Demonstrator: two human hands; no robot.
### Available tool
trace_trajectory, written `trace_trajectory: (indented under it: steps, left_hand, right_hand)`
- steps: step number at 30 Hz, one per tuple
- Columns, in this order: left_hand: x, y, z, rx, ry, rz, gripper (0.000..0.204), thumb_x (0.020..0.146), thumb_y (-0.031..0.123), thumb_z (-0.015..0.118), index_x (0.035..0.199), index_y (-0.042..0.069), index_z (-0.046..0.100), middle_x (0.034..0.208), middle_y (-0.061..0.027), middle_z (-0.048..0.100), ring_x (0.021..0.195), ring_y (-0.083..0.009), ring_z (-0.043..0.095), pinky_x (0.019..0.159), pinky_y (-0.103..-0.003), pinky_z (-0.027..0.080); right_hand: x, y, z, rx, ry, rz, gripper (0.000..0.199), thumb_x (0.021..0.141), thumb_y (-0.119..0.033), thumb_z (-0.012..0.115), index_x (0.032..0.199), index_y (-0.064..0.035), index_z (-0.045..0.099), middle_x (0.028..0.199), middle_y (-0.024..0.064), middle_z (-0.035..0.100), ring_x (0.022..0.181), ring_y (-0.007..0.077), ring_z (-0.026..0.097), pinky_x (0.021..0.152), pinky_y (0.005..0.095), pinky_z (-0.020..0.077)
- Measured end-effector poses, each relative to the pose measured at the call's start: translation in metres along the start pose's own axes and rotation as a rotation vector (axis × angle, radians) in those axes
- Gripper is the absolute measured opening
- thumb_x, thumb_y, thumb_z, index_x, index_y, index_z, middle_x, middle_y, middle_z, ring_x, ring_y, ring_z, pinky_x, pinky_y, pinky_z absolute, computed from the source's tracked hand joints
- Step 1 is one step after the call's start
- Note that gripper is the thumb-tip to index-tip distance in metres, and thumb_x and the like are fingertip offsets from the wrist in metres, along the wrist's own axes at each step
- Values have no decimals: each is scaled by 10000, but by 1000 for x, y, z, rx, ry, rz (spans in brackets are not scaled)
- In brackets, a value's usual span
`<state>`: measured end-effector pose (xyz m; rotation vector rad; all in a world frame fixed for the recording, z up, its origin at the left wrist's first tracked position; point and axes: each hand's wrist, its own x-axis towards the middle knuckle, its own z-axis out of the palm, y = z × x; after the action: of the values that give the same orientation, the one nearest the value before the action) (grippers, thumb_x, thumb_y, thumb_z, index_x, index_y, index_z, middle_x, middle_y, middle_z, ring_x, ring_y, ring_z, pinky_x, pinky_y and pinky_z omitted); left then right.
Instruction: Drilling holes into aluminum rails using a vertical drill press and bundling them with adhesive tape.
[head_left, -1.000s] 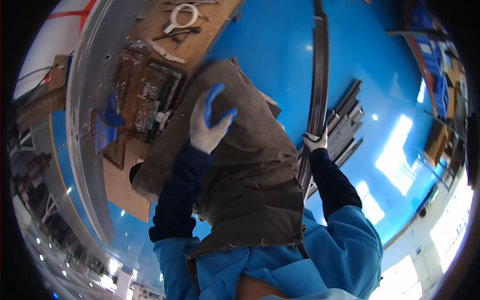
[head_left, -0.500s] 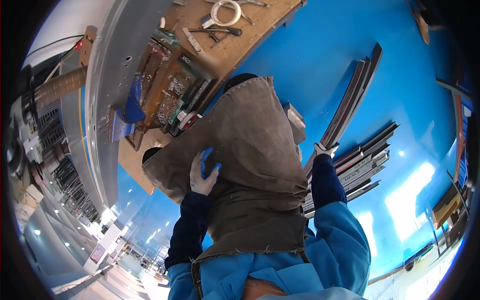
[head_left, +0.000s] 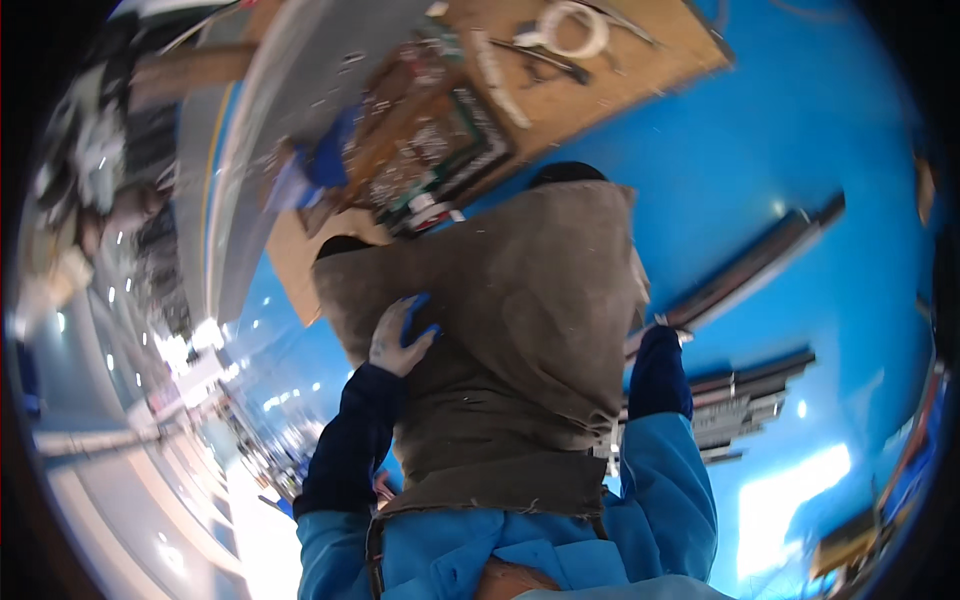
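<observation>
Bare of any load, the left hand (head_left: 402, 342), gloved in white with blue fingertips, is at the front of the brown apron (head_left: 510, 300), thumb and fingers spread apart; whether it touches the cloth I cannot tell. On the right, the right hand (head_left: 683, 336) is at the near part of a bundle of long dark bars (head_left: 752, 260), mostly hidden by its sleeve, so how its fingers close on them cannot be told.

These bars are on the right side, over the blue floor (head_left: 690, 140). Their long axis slants from near left to far right, the far ends pointing away from the person. Just nearer, a second stack of bars (head_left: 745, 405) runs in much the same direction, its ends uneven.

Far left, on the tan workbench (head_left: 655, 75), a dark-edged frame like a shallow tray (head_left: 487, 127) borders a patch of silvery chips (head_left: 428, 145). Beyond it lie a pale strip (head_left: 497, 80), a dark-handled tool (head_left: 562, 66) and a white ring (head_left: 600, 34). Near right is a yellowish box (head_left: 845, 548), its contents too blurred to tell.
</observation>
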<state>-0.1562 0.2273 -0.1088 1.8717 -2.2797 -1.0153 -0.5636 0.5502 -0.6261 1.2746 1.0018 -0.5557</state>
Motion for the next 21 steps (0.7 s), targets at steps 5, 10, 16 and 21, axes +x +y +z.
trace_trajectory:
  steps: [5,10,16,21]
  left_hand:
    - [-15,-12,-9,192,-39,71,516,782,269,689,1246,67,586,1227,-119,603,1168,-308,539,1053,-393,381]
    - [-35,-31,-12,245,-60,260,504,772,285,686,1214,61,598,1181,-123,624,1128,-312,559,1032,-388,390]
    - [-26,-39,-58,-136,83,238,409,759,247,693,1115,50,646,1095,-120,657,1035,-298,603,945,-372,453]
    - [-10,-95,-134,-88,627,335,249,722,115,691,960,44,672,962,-91,676,907,-283,631,852,-365,485]
  right_hand:
    - [-74,37,183,-71,383,-256,985,690,-273,825,1479,-184,242,1308,224,524,1082,352,598,871,426,524]
    - [-201,153,170,44,784,-643,784,771,-266,769,1433,-160,363,1282,182,570,1065,346,610,855,420,532]
    - [-119,64,35,-420,1020,-1036,888,705,-310,807,1455,-220,341,1300,233,532,1086,391,585,869,431,524]
    - [-144,28,-2,-620,286,-1089,832,692,-347,800,1415,-227,408,1265,241,553,1087,409,580,887,436,510]
